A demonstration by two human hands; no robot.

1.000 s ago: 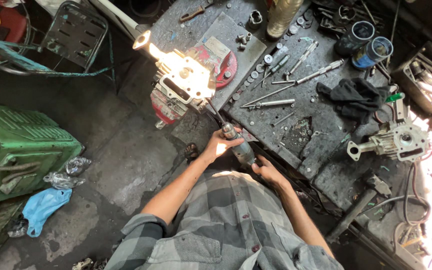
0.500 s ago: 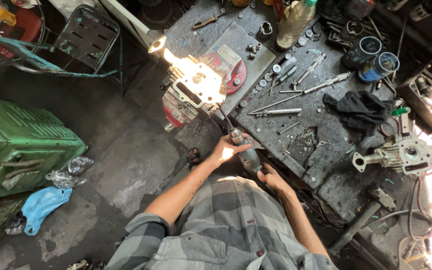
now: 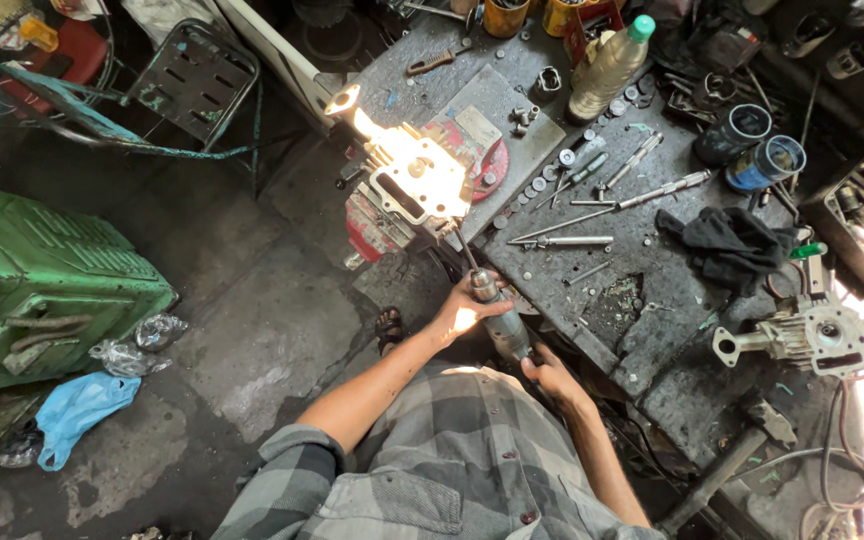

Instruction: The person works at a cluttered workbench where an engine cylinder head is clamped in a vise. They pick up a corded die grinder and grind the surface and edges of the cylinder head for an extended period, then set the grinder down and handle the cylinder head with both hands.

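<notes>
**Both hands on a power tool, its shaft reaching into an engine part**

The left hand (image 3: pixel 462 308) is clenched around the front of a slim grey power tool (image 3: pixel 500 322), and the right hand (image 3: pixel 544 372) is closed on its rear end, near the person's chest. The tool's thin shaft (image 3: pixel 464 252) runs up and away to a pale metal engine head (image 3: pixel 410 182), which sits in bright sun at the left edge of the table (image 3: pixel 652 330). The step in hand looks like working a port or seat of that part. I judge that the next move calls for a steady two-handed hold, with the shaft kept in line with the opening.

To the right lie loose rods and bits (image 3: pixel 562 240), a black rag (image 3: pixel 727 240), two round tins (image 3: pixel 752 148) and a plastic bottle with a green cap (image 3: pixel 607 65). A pale gear housing (image 3: pixel 802 335) sits at the near right. A green machine (image 3: pixel 32 280) stands on the floor, far left. Nothing lies across the tool's path, though glare hides the contact point.
</notes>
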